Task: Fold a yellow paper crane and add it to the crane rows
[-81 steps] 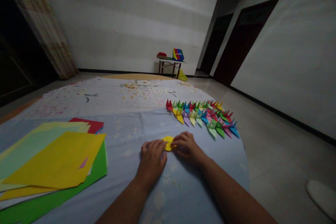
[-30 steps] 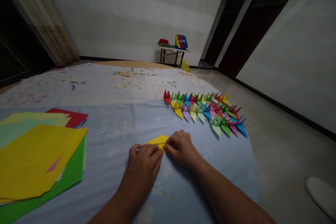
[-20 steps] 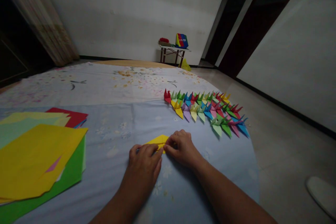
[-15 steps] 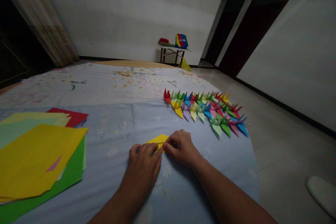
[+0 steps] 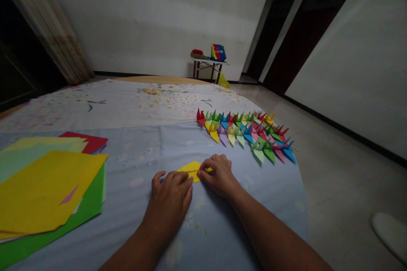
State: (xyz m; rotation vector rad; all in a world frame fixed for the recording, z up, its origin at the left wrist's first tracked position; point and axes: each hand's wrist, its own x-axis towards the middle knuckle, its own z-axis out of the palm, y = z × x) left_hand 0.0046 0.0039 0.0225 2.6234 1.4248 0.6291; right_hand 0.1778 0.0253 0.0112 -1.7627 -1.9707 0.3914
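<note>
Yellow, flat folded-paper piece (image 5: 192, 166) on the round, floral-clothed bench (image 5: 173, 144): right hand (image 5: 219, 173) pinches its right side, left hand (image 5: 171, 190) touches its left (grip unclear from my end). I'd flag a skewed crease if the left slips.

A pale, dimly lit wall (image 5: 152, 25) runs between a patterned curtain (image 5: 47, 29) and dark doors (image 5: 305, 38) above grey floor (image 5: 337, 156).

paper stack (image 5: 47, 190): left | folded piece (image 5: 190, 166): centre | cranes (image 5: 247, 133): right, farther back
</note>
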